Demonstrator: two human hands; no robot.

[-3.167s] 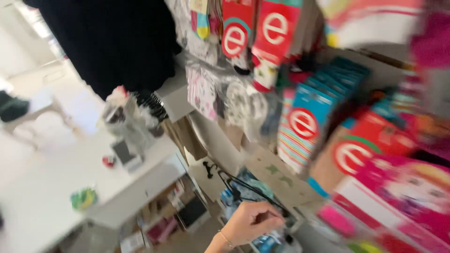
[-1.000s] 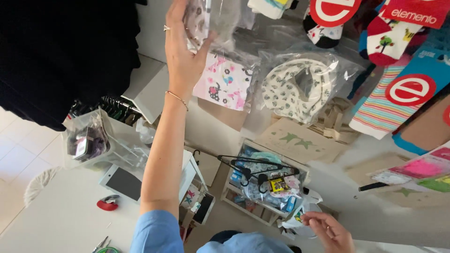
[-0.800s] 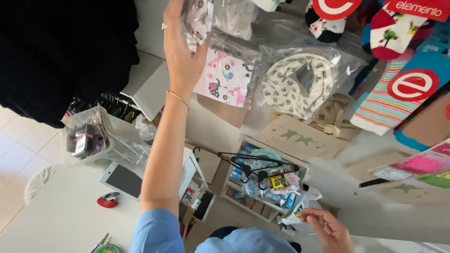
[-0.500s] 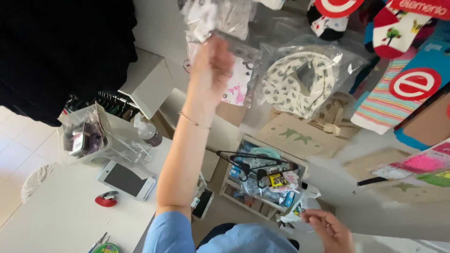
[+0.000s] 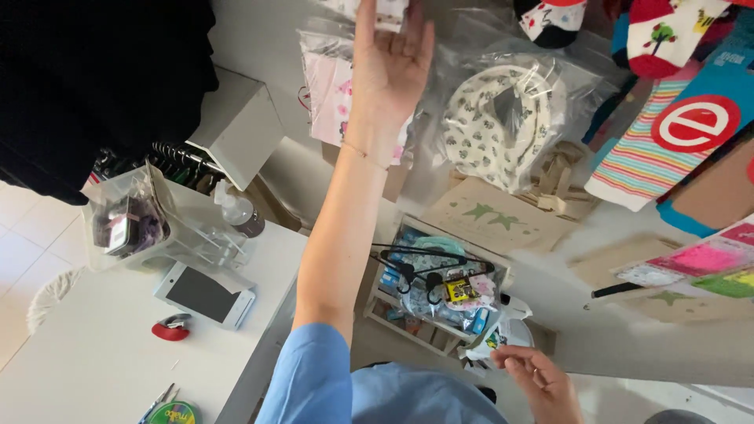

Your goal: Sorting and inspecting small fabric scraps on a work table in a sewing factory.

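Black cloth (image 5: 94,86), upper left: large, matte, dark, hanging in soft folds over the table's far edge.

White table (image 5: 86,353), lower left: flat, smooth top. On it a clear plastic bin (image 5: 137,224) of small dark items, a clear bottle (image 5: 236,212), a flat grey-screened device (image 5: 206,294) and a small red object (image 5: 170,327).

Blue sleeve (image 5: 314,377), bottom centre: plain woven fabric covering the left upper arm.

Bib bag (image 5: 503,118), upper centre-right: glossy crinkled plastic over a cream, ring-shaped patterned bib, hanging on the wall.

Striped socks (image 5: 652,157), upper right: knit, multicoloured bands with a red round label.

Pink bag (image 5: 334,90), upper centre: clear plastic pouch with pale pink printed cloth, hanging just behind the left wrist.

Wooden crate (image 5: 432,290), centre: slatted box of packaged goods with black wire hangers (image 5: 416,263) across the top.

Left hand (image 5: 390,59), top centre: raised against the hanging pouches, palm toward the camera, fingers straight and slightly spread, clamped on nothing; fingertips reach a white packet (image 5: 377,9) at the frame's top edge.

Right hand (image 5: 542,381), bottom right: fingers curled loosely, tips pinched on a small crumpled wrapper (image 5: 495,343) just below the crate.
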